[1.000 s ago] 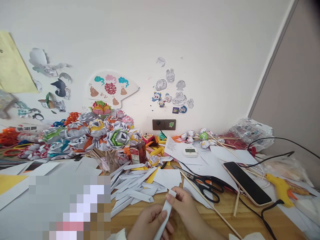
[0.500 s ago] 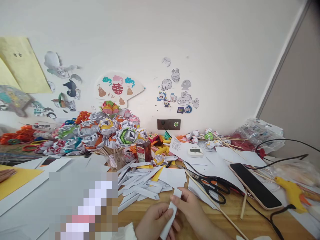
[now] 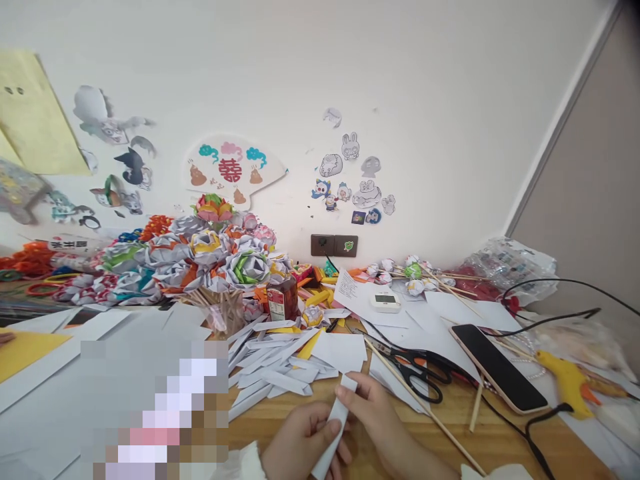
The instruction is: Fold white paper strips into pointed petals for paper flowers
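Low in the middle of the view, both my hands pinch one folded white paper strip (image 3: 334,427). My left hand (image 3: 299,447) grips its lower half, thumb on top. My right hand (image 3: 376,421) holds the upper end with fingertips closed on it. The strip is tilted, its top end pointing up and right. A heap of similar folded white strips (image 3: 280,367) lies on the wooden table (image 3: 450,440) just beyond my hands.
Black scissors (image 3: 416,371) and a long wooden skewer (image 3: 425,410) lie right of my hands. A phone (image 3: 500,367), cables and a yellow glue gun (image 3: 567,383) are further right. Paper flowers (image 3: 200,260), a small bottle (image 3: 281,300) and white sheets fill the back and left.
The view shifted slightly sideways and back. My hands stayed together on the strip, with only small finger adjustments along it.
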Demonstrator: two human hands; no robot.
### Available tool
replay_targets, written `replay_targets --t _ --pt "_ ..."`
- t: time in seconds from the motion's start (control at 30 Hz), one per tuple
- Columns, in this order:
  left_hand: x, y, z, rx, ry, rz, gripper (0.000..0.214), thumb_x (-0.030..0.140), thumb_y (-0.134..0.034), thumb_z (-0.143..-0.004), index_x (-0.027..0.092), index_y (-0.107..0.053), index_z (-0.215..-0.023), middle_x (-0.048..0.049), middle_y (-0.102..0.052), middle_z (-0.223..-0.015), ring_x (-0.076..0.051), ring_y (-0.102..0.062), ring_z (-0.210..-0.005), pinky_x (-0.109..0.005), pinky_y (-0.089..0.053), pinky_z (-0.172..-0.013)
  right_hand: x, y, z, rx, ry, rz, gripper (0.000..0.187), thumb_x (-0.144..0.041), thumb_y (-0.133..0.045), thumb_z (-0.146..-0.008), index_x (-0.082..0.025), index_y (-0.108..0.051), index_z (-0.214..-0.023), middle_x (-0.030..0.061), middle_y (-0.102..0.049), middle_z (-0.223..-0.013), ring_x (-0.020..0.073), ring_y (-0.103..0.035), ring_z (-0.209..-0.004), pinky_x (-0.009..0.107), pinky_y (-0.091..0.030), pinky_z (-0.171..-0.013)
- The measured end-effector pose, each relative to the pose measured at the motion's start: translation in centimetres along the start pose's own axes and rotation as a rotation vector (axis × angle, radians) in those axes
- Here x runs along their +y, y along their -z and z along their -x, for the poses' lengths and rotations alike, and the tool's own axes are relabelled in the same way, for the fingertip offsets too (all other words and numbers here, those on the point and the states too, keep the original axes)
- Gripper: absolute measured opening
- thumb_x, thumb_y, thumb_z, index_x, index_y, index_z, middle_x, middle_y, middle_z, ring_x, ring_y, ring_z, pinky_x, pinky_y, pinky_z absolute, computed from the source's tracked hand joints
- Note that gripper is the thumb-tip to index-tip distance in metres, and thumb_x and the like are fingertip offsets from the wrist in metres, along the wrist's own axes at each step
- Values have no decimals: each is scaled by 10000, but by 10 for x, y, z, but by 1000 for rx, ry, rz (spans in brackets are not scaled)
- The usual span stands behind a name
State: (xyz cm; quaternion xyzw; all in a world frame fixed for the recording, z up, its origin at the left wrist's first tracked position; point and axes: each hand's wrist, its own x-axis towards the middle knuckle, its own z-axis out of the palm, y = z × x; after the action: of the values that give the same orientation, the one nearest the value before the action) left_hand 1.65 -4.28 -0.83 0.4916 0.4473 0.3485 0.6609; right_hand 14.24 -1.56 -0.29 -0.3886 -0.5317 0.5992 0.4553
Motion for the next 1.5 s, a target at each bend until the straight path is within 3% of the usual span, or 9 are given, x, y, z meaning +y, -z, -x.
replay_targets --t 0.33,0.43,0.63,0.87,1.13,1.5 --pt "0 0 -1 19 0 -4 420 556 -562 -584 159 -439 -638 -46 -647 -543 -105 -550 -347 -192 -346 -331 2 4 1 41 1 -28 271 -418 -583 -689 -150 -607 -655 2 -548 -600 145 -491 -600 215 -366 -536" --pt "1 0 -1 -1 5 9 421 553 -573 -577 156 -446 -638 -42 -648 -541 -105 -554 -348 -187 -353 -326 2 3 1 34 -3 -39 275 -418 -583 -691 -144 -601 -666 1 -528 -591 137 -476 -578 206 -352 -510" --pt "3 -2 -1 41 -12 39 445 583 -530 -596 142 -498 -646 -13 -622 -513 -101 -543 -335 -198 -388 -340 3 0 0 -111 -1 -75 306 -436 -548 -716 -136 -560 -657 -31 -447 -517 99 -404 -472 194 -300 -445" --pt "9 -7 1 97 -28 24 459 592 -539 -575 135 -506 -552 17 -562 -436 -86 -511 -304 -192 -383 -336 0 0 -1 -79 120 8 269 -381 -540 -741 -136 -588 -643 -2 -466 -662 129 -449 -640 212 -357 -589" --pt "6 -5 -1 117 -22 -16 477 611 -515 -584 138 -515 -527 18 -541 -385 -90 -500 -306 -188 -361 -333 3 1 -3 -100 59 1 343 -467 -530 -720 -131 -591 -691 -15 -462 -601 123 -438 -581 207 -342 -540" --pt "-3 -1 -4 111 -70 -7 501 607 -470 -632 122 -542 -531 23 -510 -355 -95 -500 -303 -187 -359 -334 3 1 -2 -112 129 65 319 -440 -548 -720 -135 -641 -703 1 -464 -677 136 -469 -654 225 -357 -594"
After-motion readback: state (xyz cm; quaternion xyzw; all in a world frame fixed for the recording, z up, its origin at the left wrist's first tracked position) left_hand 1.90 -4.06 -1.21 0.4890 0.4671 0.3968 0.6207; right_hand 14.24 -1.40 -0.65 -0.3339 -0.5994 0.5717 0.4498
